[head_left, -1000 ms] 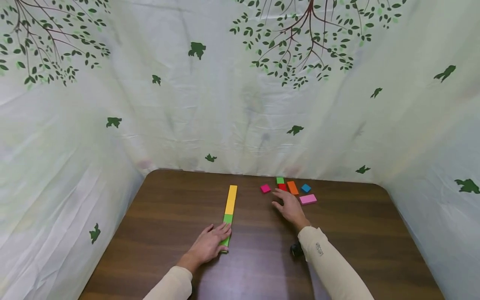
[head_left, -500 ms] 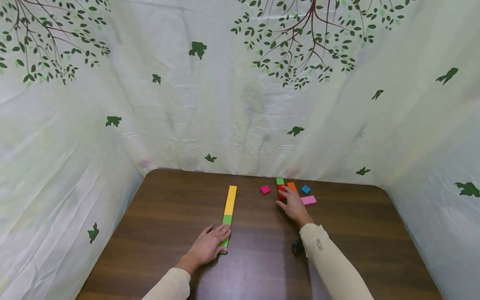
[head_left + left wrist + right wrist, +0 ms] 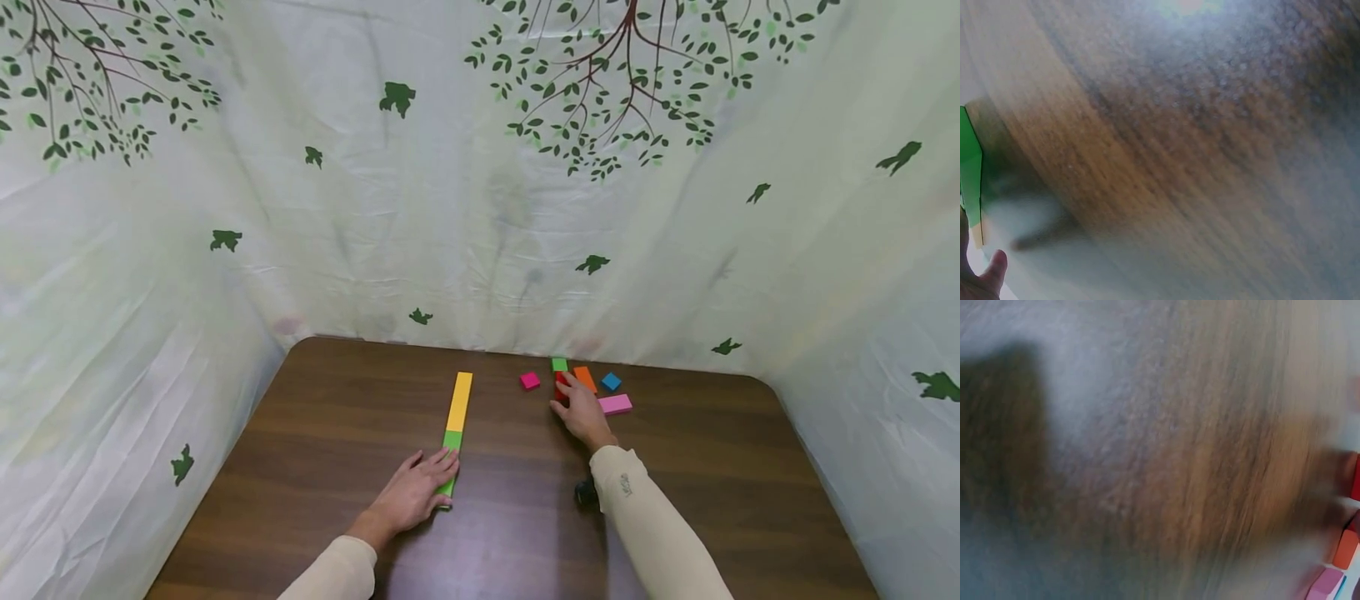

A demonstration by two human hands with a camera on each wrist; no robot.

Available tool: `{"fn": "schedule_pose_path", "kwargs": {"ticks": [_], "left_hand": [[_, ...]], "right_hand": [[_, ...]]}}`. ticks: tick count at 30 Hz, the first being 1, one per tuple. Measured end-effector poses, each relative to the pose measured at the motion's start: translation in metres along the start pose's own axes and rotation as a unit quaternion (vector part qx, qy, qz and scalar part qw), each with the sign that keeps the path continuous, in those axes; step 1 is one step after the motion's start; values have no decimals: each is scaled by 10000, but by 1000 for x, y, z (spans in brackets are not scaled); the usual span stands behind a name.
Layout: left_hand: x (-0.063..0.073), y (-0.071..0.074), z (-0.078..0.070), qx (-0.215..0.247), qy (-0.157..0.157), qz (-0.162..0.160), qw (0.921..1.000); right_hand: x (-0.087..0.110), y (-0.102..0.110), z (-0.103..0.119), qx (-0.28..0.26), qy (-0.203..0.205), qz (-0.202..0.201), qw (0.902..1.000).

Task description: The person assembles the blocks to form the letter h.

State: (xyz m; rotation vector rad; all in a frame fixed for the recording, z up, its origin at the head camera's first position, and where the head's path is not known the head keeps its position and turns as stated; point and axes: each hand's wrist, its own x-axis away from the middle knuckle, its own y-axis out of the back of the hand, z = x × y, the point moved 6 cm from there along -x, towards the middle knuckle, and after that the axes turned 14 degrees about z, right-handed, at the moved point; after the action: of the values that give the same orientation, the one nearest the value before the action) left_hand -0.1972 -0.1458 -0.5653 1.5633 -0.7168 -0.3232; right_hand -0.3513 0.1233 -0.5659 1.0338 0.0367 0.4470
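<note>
My left hand (image 3: 411,493) lies over the near part of a green block (image 3: 453,439), its fingers extended across it. Lined up end to end beyond that is a yellow block (image 3: 461,400). Farther right, my right hand (image 3: 587,417) is at a red block (image 3: 560,385), thumb on its near side and fingertips over it; I cannot tell whether they pinch it. A small green block (image 3: 559,364) sits just behind the red one. In the left wrist view, my left thumb (image 3: 997,267) shows below the green block (image 3: 970,162). The red block (image 3: 1356,478) appears at the right wrist view's edge.
Around the right hand lie an orange block (image 3: 584,379), a blue block (image 3: 611,382) and a pink block (image 3: 617,404). A magenta block (image 3: 530,381) sits to the left. All rest on the brown wooden table (image 3: 345,417), with a printed curtain (image 3: 480,208) behind it.
My right hand has shifted slightly right from its first position, baring more of the red block's left side, then a little back left. The left hand stays on the green block.
</note>
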Motion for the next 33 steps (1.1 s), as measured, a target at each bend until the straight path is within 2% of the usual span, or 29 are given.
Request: {"fn": "schedule_pose_path", "kwargs": {"ticks": [8,14,20,29,33], "left_hand": [[2,2,1,-98,-51,-80,9999],[3,0,-1,-126,-83,-102,9998],[3,0,-2,-137,-72,-112,9998],[2,-1,0,-84,-53,-101,9999],[3,0,0,-164,-107,-234,9995]], "right_hand": [[-5,2,4,122,8,-224,9997],[-4,1,2,481,19,-515,9975],[-2,3,1,374,-5,-756,9964],[-4,3,2,178,-92,-634,9978],[-5,2,2,61,-187,-578,9981]]}}
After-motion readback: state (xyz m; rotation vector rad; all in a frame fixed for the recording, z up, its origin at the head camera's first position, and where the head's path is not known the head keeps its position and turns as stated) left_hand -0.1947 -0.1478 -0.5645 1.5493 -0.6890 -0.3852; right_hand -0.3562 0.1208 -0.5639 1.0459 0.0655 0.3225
